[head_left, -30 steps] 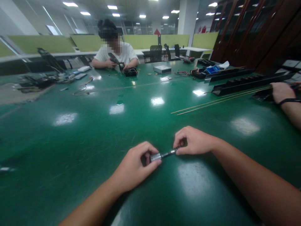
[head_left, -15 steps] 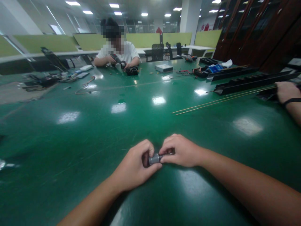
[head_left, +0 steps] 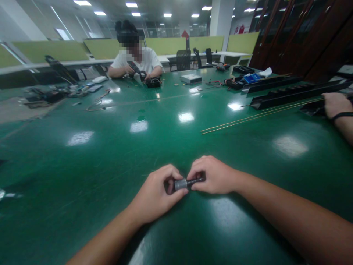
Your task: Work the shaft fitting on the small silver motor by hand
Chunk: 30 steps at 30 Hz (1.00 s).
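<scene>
A small grey metal cylinder (head_left: 181, 184) lies between the thumb and fingers of my left hand (head_left: 154, 195), which is closed around it. From its right end a thin dark shaft (head_left: 195, 181) sticks out, pointing right and slightly up. My right hand (head_left: 213, 176) has its thumb and forefinger on either side of this shaft, the other fingers curled behind. Both hands are low over the green tabletop (head_left: 165, 147), close together. The cylinder's left end is partly hidden by my left fingers.
Two long thin rods (head_left: 237, 123) lie on the right, near black channel pieces (head_left: 289, 96) and another person's hand (head_left: 337, 105). Across the table a person (head_left: 138, 60) handles a dark tool. A white box (head_left: 191, 78) stands far back; cluttered parts (head_left: 52, 94) lie left.
My right thumb and forefinger have moved slightly away from the cylinder, so more of the dark shaft shows. My left hand keeps its hold. The whole view has shifted slightly.
</scene>
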Available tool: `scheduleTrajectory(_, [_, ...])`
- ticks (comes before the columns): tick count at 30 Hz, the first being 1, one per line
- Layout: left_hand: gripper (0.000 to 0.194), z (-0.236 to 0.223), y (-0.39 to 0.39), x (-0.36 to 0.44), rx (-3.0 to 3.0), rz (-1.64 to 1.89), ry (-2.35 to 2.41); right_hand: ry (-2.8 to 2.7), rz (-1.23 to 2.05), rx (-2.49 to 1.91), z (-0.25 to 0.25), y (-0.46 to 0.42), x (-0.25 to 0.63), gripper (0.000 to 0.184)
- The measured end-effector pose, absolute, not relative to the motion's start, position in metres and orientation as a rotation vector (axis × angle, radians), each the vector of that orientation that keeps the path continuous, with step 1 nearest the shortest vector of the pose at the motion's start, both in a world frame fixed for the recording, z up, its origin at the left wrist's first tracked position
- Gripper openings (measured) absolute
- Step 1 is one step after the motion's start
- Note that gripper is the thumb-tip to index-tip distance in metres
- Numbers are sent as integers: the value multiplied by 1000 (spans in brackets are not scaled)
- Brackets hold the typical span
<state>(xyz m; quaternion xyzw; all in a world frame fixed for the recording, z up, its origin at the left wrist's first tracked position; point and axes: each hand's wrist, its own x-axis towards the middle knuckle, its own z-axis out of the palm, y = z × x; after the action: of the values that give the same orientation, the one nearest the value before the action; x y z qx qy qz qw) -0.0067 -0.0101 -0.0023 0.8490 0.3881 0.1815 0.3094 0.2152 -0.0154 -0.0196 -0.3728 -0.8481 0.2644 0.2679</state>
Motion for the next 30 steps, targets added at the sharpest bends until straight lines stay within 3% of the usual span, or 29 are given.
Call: scheduleTrajectory(30, [16,-4,-11,-9,2248,471,1026,-2328,716,-1034,-11,-18,222,8])
